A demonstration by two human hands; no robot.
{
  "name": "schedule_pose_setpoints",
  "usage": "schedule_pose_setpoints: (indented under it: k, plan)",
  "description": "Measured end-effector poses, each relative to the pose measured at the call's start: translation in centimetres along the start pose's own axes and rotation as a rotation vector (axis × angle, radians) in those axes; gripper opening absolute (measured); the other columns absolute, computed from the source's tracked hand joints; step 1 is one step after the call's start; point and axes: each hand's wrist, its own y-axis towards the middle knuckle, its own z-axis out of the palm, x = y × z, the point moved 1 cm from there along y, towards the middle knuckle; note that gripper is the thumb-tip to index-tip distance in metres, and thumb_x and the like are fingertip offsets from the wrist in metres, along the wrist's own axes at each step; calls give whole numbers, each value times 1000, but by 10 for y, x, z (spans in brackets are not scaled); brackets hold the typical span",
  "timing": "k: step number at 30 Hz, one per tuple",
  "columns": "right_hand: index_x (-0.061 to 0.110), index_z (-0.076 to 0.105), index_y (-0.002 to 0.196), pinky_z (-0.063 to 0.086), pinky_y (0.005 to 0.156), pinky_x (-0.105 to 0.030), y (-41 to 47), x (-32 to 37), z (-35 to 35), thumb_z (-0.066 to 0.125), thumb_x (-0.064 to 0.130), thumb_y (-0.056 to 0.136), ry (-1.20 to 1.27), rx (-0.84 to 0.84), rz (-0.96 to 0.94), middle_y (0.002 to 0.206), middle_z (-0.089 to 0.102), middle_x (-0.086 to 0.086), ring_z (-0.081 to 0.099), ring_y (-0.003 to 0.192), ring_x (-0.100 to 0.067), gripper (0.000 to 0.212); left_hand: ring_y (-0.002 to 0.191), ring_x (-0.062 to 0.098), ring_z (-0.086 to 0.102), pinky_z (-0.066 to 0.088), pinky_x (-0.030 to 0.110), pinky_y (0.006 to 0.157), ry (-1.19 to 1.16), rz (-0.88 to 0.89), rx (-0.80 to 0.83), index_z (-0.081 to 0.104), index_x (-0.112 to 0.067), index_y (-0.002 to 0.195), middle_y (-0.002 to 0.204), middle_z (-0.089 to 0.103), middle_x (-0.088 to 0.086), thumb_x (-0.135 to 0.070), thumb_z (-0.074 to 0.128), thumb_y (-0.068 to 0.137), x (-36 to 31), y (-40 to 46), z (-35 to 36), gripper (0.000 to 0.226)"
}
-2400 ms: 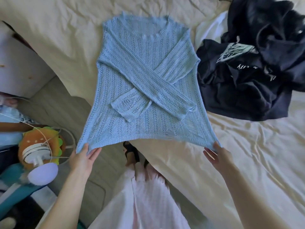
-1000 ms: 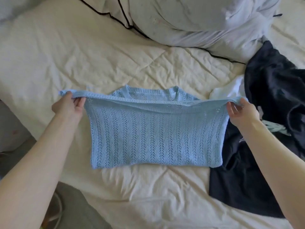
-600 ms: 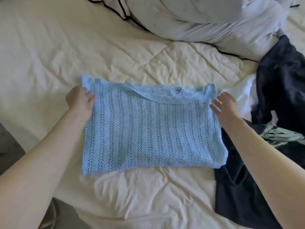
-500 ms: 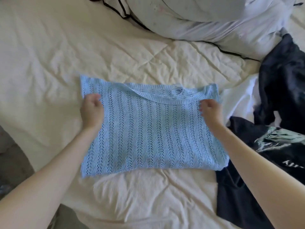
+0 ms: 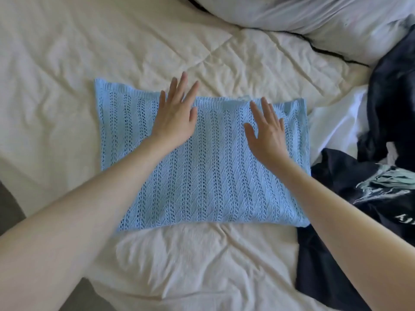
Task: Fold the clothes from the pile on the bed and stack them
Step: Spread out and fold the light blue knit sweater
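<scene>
**Smoothing the folded knit flat**

Pressing down on blue knit sweater point(image 5: 202, 167), folded in half, lying on cream bed quilt point(image 5: 67, 52) toward its near edge. Left hand point(image 5: 174, 118) flat on upper middle of the fold, fingers straight and spread, tips reaching past the far edge onto the quilt. Right hand point(image 5: 266, 132) flat beside it, fingers straight and slightly fanned, near the far right corner. Neither grip pinching anything; both palms down, apart from each other.

Unfolded dark clothes pile point(image 5: 370, 198) heaped at right, touching or just overlapping the sweater's right edge; white garment point(image 5: 332, 122) tucked between. Pillow point(image 5: 314, 19) at far end of bed.

Risks, judged from the layout:
- Open, loose knit likely to stretch or skew under sideways palm drag; far left corner already juts out past the rest.
- Next fold may catch the dark pile's edge at right and drag it along.
- Soft, rumpled quilt gives poor backing; creases underneath may leave the fold lumpy.
- No stack spot visible yet; carrying a slack knit could undo the fold.
</scene>
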Motion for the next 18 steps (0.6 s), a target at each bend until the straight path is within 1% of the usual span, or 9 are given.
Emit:
schedule_pose_setpoints:
  k: [3,5,7,8,11,13,14,16,18]
  plan:
    - [15,37,144,8,116,-56,-75,10,21,41,27,100,-41,18,-114,155,22,-12,17,144,-29,46,146,27,0,0,46,117,48,93,37,19,-18,150,158,2,8,-28,32,100,-14,-73,20,53]
    - [12,50,136,18,111,-62,-125,11,37,40,30,97,-89,34,-218,147,38,-15,32,138,-34,44,142,34,19,12,55,113,85,170,100,34,-16,145,155,21,12,-35,33,97,-23,-126,38,52]
    - [16,53,134,21,109,-61,-157,0,48,37,34,96,-179,120,-284,144,44,-12,39,134,-32,45,137,36,32,20,60,109,196,209,168,43,-18,140,149,36,12,-40,33,94,-21,-163,56,52]
    - [19,51,136,20,110,-60,-162,-10,49,35,36,96,-234,178,-280,144,44,-10,39,134,-31,46,136,35,34,21,59,110,255,194,205,42,-20,140,148,38,10,-43,30,94,-15,-173,61,52]
    - [24,37,144,7,115,-52,-157,-55,37,11,54,96,-368,317,-118,152,32,-6,28,141,-25,63,140,29,28,8,49,115,392,116,261,29,-23,143,151,30,3,-49,7,98,18,-178,64,57]
    - [25,28,147,0,117,-46,-151,-80,26,-7,62,90,-417,335,-53,156,23,-3,19,145,-20,76,141,27,24,-2,47,115,445,69,236,27,-21,144,152,24,2,-50,2,97,39,-178,56,61]
    - [26,27,148,-2,118,-44,-151,-85,23,-8,62,90,-429,323,-52,157,20,-3,16,145,-19,77,141,27,22,-5,47,115,453,44,222,29,-20,144,152,23,2,-51,2,97,46,-180,52,63]
    - [23,27,148,0,118,-44,-155,-81,18,5,56,95,-410,273,-43,157,18,-5,14,146,-22,66,141,31,23,-5,48,114,426,1,178,35,-16,143,152,26,7,-50,7,98,51,-190,41,63]
    - [13,36,145,11,116,-50,-164,-73,13,31,35,100,-303,101,-7,153,27,-14,22,143,-32,50,140,37,25,3,55,113,378,-57,105,40,-13,142,151,30,14,-44,20,96,51,-205,34,58]
